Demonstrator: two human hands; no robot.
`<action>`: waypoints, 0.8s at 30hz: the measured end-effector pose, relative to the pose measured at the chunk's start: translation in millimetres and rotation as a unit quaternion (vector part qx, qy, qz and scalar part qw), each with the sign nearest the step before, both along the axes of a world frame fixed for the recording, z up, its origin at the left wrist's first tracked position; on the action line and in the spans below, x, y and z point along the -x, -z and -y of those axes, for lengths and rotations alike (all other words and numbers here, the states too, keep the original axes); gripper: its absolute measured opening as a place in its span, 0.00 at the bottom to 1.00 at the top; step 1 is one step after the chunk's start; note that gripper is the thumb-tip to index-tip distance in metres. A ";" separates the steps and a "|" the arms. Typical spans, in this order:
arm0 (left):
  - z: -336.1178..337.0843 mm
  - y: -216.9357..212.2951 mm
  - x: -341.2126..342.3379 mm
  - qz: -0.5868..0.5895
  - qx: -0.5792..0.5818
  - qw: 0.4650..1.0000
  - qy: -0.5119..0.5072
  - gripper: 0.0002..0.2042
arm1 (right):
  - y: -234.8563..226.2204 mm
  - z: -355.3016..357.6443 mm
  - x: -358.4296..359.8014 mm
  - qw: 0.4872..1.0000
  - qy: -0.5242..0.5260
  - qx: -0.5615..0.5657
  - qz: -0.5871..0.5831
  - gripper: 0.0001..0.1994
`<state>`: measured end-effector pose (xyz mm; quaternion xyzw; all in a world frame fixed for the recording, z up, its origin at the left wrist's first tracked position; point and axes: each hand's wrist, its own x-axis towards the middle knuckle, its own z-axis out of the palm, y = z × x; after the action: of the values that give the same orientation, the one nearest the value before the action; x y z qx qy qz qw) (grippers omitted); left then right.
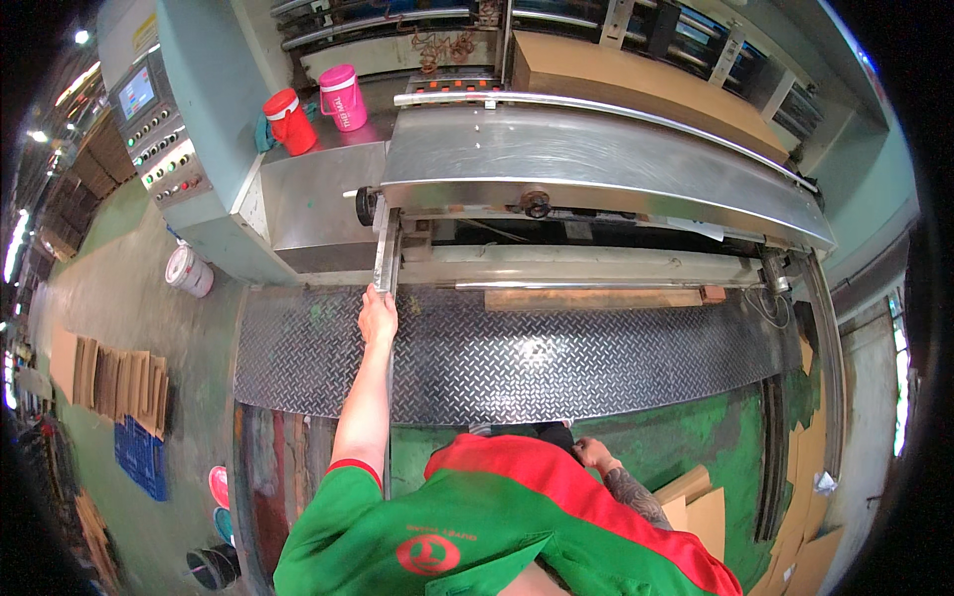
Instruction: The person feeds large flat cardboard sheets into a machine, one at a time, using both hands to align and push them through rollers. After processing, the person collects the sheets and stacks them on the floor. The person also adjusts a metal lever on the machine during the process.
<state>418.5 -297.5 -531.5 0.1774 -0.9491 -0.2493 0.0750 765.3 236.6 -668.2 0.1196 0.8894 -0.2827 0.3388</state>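
My left hand [378, 316] reaches forward and grips the near end of a narrow upright metal bar [386, 248] at the left side of a big steel machine table [596, 159]. My right hand [593, 454] hangs low by my body with its fingers curled and nothing in it, just above the green floor. I wear a green and red shirt. A metal tread-plate platform [517, 363] lies between me and the machine.
A red jug [290, 121] and a pink jug [344, 96] stand on the machine's left shelf beside a control panel [159, 129]. A cardboard stack [636, 84] lies on the feed table. Cardboard sheets [119, 382], a white bucket [189, 270] and a blue crate [141, 457] sit on the left floor.
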 end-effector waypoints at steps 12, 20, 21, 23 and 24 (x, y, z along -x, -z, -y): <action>16.6 11.6 62.3 0.024 -0.006 0.999 0.020 0.35 | -5.0 1.4 -37.0 0.997 0.077 -0.021 -0.004 0.25; -0.5 2.3 104.4 0.079 0.012 0.996 -0.036 0.30 | -22.6 1.3 -78.7 0.990 0.137 -0.030 0.034 0.24; -2.4 2.7 104.5 0.074 0.009 0.997 -0.029 0.30 | -27.0 1.5 -81.9 0.989 0.146 -0.016 0.012 0.24; -4.8 3.8 101.3 0.070 0.016 0.997 -0.037 0.30 | -35.4 0.2 -84.9 0.983 0.175 -0.035 0.035 0.24; -5.8 3.9 98.5 0.079 0.010 0.996 -0.039 0.32 | -39.0 -1.9 -84.7 0.986 0.168 -0.015 0.009 0.24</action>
<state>320.0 -291.7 -535.4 0.2322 -0.9470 -0.2216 0.0113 850.1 238.5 -629.2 0.2753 0.8576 -0.3208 0.2928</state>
